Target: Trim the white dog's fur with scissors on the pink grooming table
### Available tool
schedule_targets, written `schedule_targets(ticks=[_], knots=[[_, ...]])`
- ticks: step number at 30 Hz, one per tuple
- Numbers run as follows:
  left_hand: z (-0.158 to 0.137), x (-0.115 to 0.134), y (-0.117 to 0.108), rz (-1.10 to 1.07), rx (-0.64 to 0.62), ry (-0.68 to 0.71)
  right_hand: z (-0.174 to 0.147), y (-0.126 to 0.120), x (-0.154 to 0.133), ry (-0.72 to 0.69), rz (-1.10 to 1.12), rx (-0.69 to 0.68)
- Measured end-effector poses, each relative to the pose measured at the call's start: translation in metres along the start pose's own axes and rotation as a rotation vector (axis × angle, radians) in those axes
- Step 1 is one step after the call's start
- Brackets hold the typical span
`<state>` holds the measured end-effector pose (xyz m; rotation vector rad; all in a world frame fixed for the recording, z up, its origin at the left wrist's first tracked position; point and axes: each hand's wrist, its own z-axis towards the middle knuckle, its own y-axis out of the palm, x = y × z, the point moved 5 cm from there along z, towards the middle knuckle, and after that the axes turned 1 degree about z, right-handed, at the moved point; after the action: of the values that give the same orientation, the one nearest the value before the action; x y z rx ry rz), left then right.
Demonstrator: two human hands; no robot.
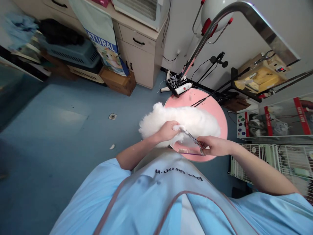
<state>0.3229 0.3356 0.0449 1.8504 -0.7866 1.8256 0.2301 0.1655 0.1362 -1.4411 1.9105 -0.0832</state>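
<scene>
A fluffy white dog (195, 119) is on a round pink grooming table (222, 119), its head end to the left. My left hand (168, 131) is closed around one of its legs, and a white tuft of the paw shows past the fingers. Grooming scissors (190, 136) are in my right hand (216, 145), the fingers at the handles. The blades point up and left, their tips against the fur beside my left hand. Below the scissors a comb (187, 151) lies along the near edge of the table.
A curved metal grooming arm (212, 27) rises behind the table, with dark straps reaching the dog. A tool holder (173, 81) and a white bottle (184, 88) sit at the back edge. Wire cages (288, 163) stand right, cabinets (144, 49) back left. A white fur clump (112, 147) lies on the floor.
</scene>
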Motion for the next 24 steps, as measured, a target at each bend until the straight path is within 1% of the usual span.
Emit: schedule_targets(ticks=[5,9,12,15,19,22,24], knots=[[-0.002,0.001,-0.003,0.005,-0.001,-0.038,0.002,0.0,0.01,-0.017,0.004,-0.008],[-0.003,-0.004,-0.004,-0.047,0.0,-0.1,0.007,-0.002,0.0,-0.025,0.006,-0.005],[-0.003,-0.008,-0.004,-0.057,-0.004,-0.065,0.013,-0.005,-0.007,-0.013,-0.006,0.018],[-0.004,-0.009,-0.005,-0.024,0.01,-0.017,0.016,-0.008,-0.006,-0.013,-0.009,0.023],[-0.005,-0.007,-0.007,0.025,0.041,-0.046,0.016,-0.009,-0.003,-0.036,0.024,0.003],[-0.005,-0.005,-0.007,-0.019,0.052,-0.055,0.018,-0.008,-0.004,-0.043,0.048,-0.013],[-0.004,-0.004,-0.007,-0.045,0.05,-0.044,0.021,-0.009,-0.005,-0.047,0.038,0.001]])
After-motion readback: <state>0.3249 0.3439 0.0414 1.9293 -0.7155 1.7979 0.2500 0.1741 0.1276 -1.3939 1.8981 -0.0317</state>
